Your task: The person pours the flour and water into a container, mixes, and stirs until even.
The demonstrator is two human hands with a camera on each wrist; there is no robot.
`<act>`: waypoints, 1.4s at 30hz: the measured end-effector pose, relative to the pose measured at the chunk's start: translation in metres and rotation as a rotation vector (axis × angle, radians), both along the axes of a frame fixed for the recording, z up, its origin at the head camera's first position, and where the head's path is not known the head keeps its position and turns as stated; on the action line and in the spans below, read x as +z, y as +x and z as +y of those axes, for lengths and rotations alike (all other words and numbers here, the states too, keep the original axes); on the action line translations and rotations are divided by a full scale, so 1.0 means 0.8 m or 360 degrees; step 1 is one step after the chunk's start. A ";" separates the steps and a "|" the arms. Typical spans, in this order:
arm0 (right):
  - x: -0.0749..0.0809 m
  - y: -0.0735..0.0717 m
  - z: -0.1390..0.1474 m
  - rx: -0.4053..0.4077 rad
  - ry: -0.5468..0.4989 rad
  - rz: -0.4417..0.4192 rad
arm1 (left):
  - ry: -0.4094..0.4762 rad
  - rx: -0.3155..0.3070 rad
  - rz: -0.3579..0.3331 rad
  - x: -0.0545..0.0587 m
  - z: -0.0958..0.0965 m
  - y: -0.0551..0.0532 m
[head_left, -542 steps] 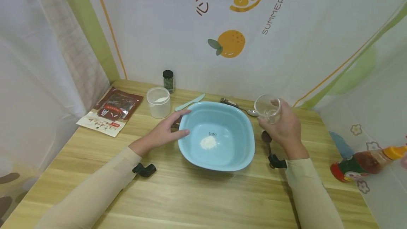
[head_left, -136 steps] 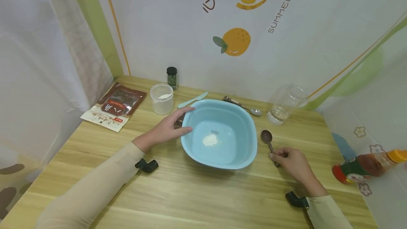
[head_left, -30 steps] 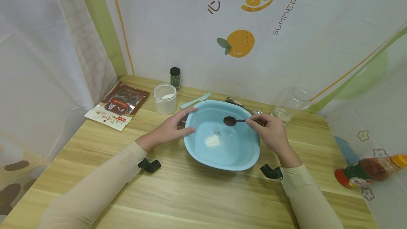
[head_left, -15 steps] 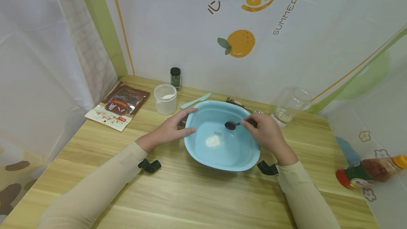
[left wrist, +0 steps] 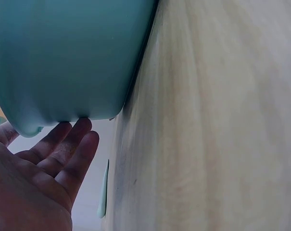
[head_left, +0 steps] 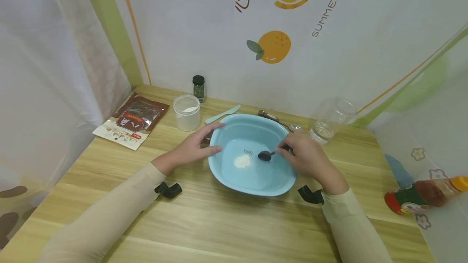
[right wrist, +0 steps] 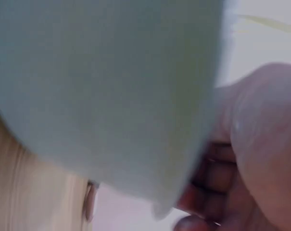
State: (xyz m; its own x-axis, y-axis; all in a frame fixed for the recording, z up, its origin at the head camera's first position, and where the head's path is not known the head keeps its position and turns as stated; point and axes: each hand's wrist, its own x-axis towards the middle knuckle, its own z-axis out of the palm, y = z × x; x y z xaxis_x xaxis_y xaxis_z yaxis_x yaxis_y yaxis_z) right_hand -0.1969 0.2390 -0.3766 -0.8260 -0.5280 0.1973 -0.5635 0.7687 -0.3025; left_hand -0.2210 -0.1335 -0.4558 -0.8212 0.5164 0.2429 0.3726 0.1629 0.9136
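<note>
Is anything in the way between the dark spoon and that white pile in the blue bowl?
Nothing visible is. The dark spoon, pinched by the right hand, is inside the blue bowl, and only the bowl's floor shows between it and the white pile.

Basin (head_left: pixel 252 182) pale blue; scoop (head_left: pixel 264 156) dark; powder (head_left: pixel 242 161) white; tabletop (head_left: pixel 226 230) tan, wood-grained; sleeves (head_left: pixel 117 198) beige; curtain (head_left: pixel 201 23) white, orange-fruit print

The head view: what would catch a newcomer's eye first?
The light-blue basin near the middle of the table, with white powder inside. The right hand holds a dark spoon over the basin, right of the powder; the left hand grips its left side. Behind, an orange is printed on the white curtain.
</note>
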 end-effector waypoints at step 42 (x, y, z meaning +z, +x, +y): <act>-0.017 0.006 -0.017 0.0144 -0.0111 0.0032 | 0.0002 -0.0019 0.0015 -0.003 0.000 -0.003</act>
State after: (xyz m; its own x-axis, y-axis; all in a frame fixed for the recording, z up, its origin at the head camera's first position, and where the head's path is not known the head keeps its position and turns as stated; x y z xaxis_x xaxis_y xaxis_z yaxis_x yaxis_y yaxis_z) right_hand -0.1920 0.2252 -0.3898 -0.7710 -0.5848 0.2521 -0.6363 0.6916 -0.3417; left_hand -0.2234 -0.1338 -0.4586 -0.8127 0.5257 0.2514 0.3834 0.1575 0.9101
